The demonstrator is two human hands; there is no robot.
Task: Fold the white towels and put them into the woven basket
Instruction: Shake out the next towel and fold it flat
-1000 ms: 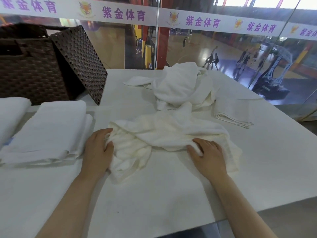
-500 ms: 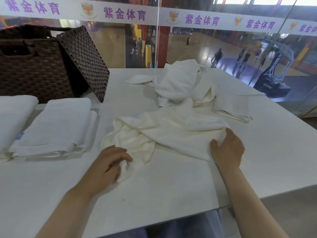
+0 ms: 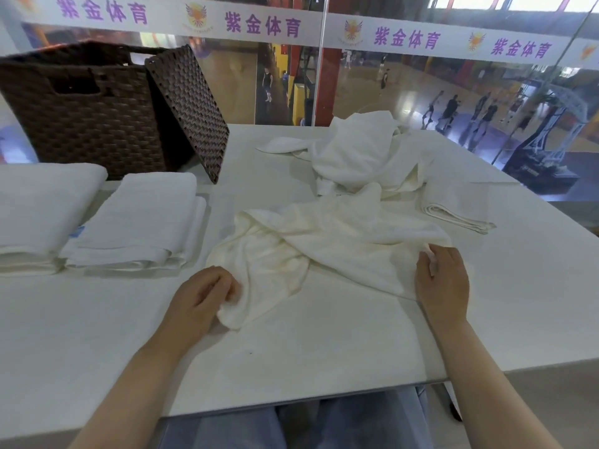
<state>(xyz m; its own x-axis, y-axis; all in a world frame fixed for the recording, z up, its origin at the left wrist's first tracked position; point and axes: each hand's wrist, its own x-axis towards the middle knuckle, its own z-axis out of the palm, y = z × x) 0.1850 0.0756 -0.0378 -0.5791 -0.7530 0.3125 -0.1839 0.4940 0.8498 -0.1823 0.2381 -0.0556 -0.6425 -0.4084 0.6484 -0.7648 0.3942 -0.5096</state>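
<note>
A crumpled white towel lies in the middle of the white table. My left hand grips its near left corner with curled fingers. My right hand pinches its right edge. Behind it sits a heap of unfolded white towels. Two folded towels lie at the left, one beside the other. A third folded towel lies at the right. The dark brown woven basket stands at the back left, its lid leaning against it.
A glass wall with a white banner runs behind the table, a sports hall beyond it. The table's near edge is just above my lap, and its right edge lies close beyond the folded towel on that side.
My left hand slid toward me along the towel to its near corner and curled on it. My right hand moved right to the towel's edge and took hold, spreading the cloth.
</note>
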